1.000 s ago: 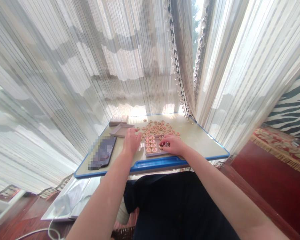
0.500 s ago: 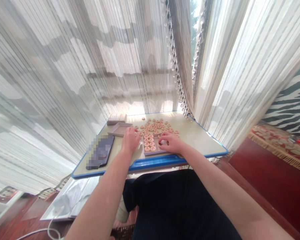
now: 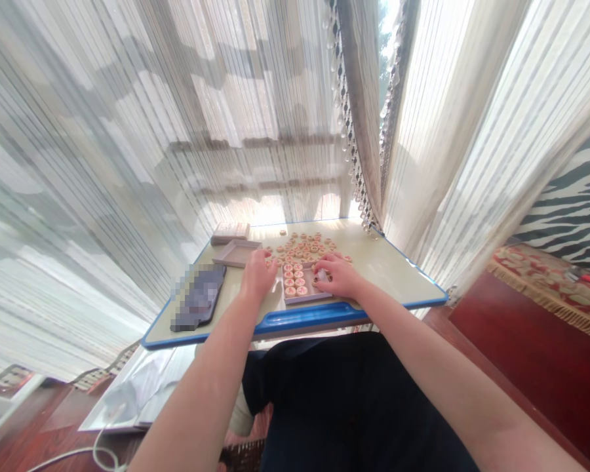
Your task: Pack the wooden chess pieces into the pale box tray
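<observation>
A shallow box (image 3: 309,300) lies near the front edge of the table, its left part filled with two columns of round xiangqi pieces (image 3: 295,282) with red characters. My right hand (image 3: 341,275) reaches over the box's right part, its fingers bent around a xiangqi piece with a dark mark (image 3: 316,280); the hand partly hides it. Just left of the box, my left hand (image 3: 260,272) is curled with its fingertips low; what they hold, if anything, cannot be made out. Behind the box are many loose xiangqi pieces (image 3: 302,248), scattered over the table.
The blue-edged folding table (image 3: 388,269) bears an empty tray-like box part (image 3: 236,254) at left, with a stacked pale case (image 3: 230,233) behind it. A dark phone or tablet (image 3: 204,298), partly pixelated, lies front left. Sheer curtains (image 3: 275,118) hang behind the table.
My right hand has shifted slightly over the right part of the box, and the dark-marked piece under its fingers shows a little more. My left hand stays nearly in place.
</observation>
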The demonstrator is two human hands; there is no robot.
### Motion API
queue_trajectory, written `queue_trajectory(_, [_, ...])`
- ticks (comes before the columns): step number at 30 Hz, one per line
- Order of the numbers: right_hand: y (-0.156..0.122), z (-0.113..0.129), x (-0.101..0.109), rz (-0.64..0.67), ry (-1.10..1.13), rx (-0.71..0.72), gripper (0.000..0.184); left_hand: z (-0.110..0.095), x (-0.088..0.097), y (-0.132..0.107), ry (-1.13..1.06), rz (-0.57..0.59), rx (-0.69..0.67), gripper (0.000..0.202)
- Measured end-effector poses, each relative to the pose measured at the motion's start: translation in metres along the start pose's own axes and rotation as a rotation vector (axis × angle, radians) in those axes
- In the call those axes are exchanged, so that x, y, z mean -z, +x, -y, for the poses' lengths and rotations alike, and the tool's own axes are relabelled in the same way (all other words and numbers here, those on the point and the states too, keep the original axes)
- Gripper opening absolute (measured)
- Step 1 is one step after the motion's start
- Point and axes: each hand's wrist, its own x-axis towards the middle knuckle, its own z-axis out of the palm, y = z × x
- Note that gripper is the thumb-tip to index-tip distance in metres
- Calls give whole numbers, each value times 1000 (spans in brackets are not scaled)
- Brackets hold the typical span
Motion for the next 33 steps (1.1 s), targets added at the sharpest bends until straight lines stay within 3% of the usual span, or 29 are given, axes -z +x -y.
queue_trajectory(10, [1,4,-1,42,30,5,14,-2,1,0,24,29,-32,17])
queue_trajectory(18, [1,-9,-5,-55,-8,-37,9,-2,3,0,37,36,-30,17])
queue_trajectory(27, [-1,-8,-3,-17,-5,-44,19,-8,6,-1,35,56,15,17])
queue_trajectory(33, [0,-7,-3,-32,50,-46,11,-14,11,-1,45,162,-16,37])
